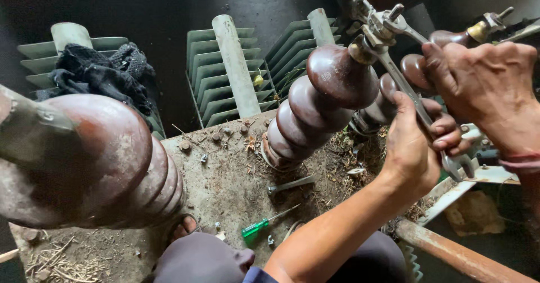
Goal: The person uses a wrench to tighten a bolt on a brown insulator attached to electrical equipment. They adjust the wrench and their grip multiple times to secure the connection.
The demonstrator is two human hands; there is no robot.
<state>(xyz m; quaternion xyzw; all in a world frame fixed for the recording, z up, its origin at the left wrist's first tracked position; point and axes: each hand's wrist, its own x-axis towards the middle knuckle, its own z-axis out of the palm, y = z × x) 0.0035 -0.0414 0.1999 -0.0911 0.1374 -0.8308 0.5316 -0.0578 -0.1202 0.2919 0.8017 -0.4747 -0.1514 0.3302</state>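
My left hand (pixel 413 148) grips a spanner (pixel 405 89) (right hand (pixel 484 83) clenches another) atop the brown insulator (pixel 320 100)

You are on top of an old power transformer, in a dim, dirty repair yard or workshop. Left of your grip on the spanner (pixel 419 111) stand big brown ribbed insulators (pixel 320 100), and beyond them grey-green cooling fins (pixel 225 75). Below your grip, the rusty lid (pixel 230 187) is strewn with straw, loose bolts and a green screwdriver (pixel 261 225)
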